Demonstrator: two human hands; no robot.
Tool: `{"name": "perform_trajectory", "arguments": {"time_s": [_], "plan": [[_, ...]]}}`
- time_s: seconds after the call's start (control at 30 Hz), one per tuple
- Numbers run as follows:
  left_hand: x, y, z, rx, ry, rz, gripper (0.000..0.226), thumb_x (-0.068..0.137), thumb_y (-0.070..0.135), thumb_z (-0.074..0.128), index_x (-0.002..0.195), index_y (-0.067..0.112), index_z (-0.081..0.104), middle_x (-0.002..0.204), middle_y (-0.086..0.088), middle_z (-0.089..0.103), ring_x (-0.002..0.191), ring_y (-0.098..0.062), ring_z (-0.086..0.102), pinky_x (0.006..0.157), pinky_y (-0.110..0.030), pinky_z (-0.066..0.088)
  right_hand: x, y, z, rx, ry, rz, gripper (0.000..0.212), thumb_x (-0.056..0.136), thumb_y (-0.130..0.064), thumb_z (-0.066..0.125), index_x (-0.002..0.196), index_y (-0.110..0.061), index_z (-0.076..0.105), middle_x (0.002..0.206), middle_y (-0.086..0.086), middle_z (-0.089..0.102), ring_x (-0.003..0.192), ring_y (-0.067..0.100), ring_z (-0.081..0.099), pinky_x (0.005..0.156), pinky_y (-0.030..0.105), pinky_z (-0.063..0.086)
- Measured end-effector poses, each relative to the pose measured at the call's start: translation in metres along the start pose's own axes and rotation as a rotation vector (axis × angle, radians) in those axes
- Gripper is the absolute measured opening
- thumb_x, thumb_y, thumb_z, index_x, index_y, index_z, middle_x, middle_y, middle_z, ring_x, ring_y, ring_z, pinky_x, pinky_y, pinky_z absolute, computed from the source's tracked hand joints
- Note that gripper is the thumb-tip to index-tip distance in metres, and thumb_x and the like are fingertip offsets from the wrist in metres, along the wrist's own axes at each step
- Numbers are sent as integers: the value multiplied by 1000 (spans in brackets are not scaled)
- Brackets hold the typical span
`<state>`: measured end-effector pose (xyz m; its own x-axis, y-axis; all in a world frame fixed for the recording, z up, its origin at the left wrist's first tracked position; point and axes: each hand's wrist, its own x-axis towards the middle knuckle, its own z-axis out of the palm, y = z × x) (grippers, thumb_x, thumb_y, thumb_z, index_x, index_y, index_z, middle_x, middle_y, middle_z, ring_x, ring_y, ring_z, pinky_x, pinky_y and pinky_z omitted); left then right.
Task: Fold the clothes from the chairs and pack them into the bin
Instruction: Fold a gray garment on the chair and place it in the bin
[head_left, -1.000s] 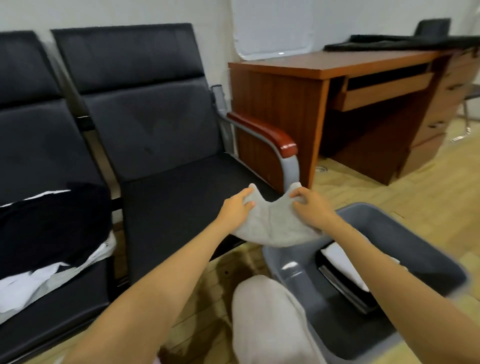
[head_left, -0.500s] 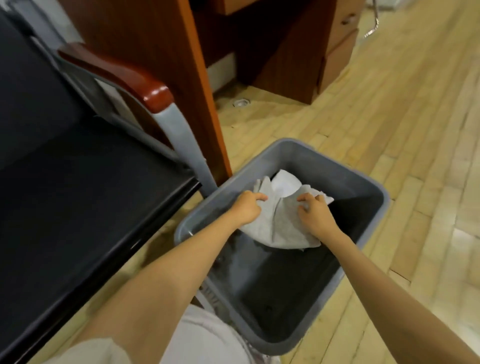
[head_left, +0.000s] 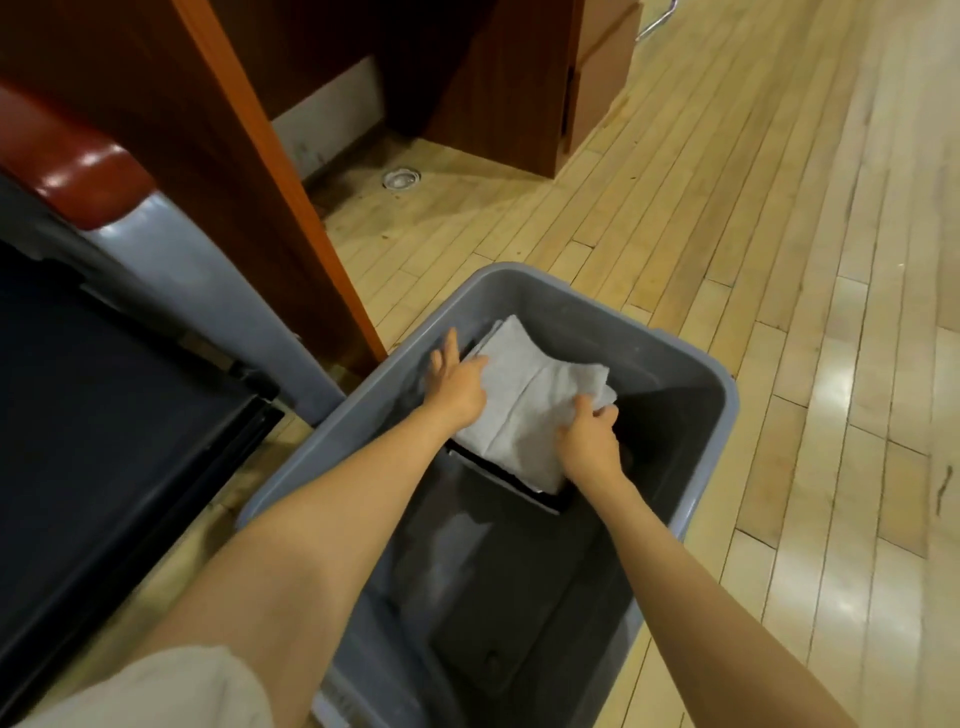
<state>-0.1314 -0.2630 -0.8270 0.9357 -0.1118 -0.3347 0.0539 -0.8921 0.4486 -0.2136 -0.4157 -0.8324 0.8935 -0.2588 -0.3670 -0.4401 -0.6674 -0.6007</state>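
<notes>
Wooden desk (head_left: 244, 156), plank floor (head_left: 727, 234), possibly floor socket (head_left: 400, 179).

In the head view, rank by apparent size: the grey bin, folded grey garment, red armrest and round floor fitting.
1. grey bin
2. folded grey garment
3. red armrest, though the frame crops it
4. round floor fitting

Bare forearms (head_left: 322, 519), pale beige garment (head_left: 156, 691)
</notes>
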Motion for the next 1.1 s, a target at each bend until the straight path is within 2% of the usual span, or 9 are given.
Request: {"name": "perform_trajectory", "arguments": {"time_s": [0.07,0.1,0.2,0.3,0.47,0.63,0.83,0.97,1.1], "plan": [[1,-3,17,126,-29,-24,61,99,6,43,152,26,21,157,2,-24,146,-30,-9,118,-46,16,4,5,7,-295,-54,97,54,96,-16,49,143,-10,22,154,19,5,133,41,25,101,44,36],[0,-4,27,159,-56,-7,61,99,9,43,152,27,19,157,3,-24,146,-29,-8,118,-47,16,4,5,11,-447,-35,49,64,94,-19,52,146,-12,17,156,19,-1,141,41,11,110,47,27],[-7,-12,51,266,-186,0,57,100,19,43,151,25,20,159,0,-13,147,-27,-2,118,-45,18,13,8,27,-690,-80,-167,77,94,-27,53,152,-15,5,160,12,-6,146,34,-12,117,48,9],[-8,-25,58,262,-272,-30,58,101,19,40,153,21,15,161,-1,-7,147,-27,3,117,-42,16,30,15,33,-707,-207,-108,80,92,-31,55,153,-12,7,159,11,1,147,32,-10,117,51,9],[-3,-32,60,320,-344,57,60,102,27,37,154,20,8,160,4,-14,148,-16,-7,120,-42,9,54,38,19,-591,-319,20,96,89,-38,61,153,-11,-6,161,6,-9,147,32,-9,118,50,8],[13,-29,71,312,-364,51,66,102,38,37,154,22,0,159,3,-19,147,-18,-13,119,-50,2,67,52,27,-514,-368,41,99,90,-45,59,152,-12,-12,160,3,-15,147,29,-12,118,49,8],[20,-37,82,341,-368,82,68,101,45,35,154,25,-3,158,3,-23,147,-18,-16,118,-48,-4,82,59,28,-402,-404,52,103,88,-43,62,152,-12,-12,159,3,-16,147,29,-10,120,46,9],[6,-34,73,336,-351,92,60,101,32,39,154,20,12,161,-3,-10,148,-20,-8,120,-44,3,74,52,26,-491,-369,46,102,86,-44,64,152,-12,-7,160,4,-8,147,30,-3,117,50,15],[-25,-27,49,288,-347,52,51,98,30,46,146,16,35,154,-9,27,139,-29,28,114,-41,28,50,37,11,-595,-279,-21,74,89,-29,59,149,-11,19,155,10,19,145,33,12,114,55,17]]}}
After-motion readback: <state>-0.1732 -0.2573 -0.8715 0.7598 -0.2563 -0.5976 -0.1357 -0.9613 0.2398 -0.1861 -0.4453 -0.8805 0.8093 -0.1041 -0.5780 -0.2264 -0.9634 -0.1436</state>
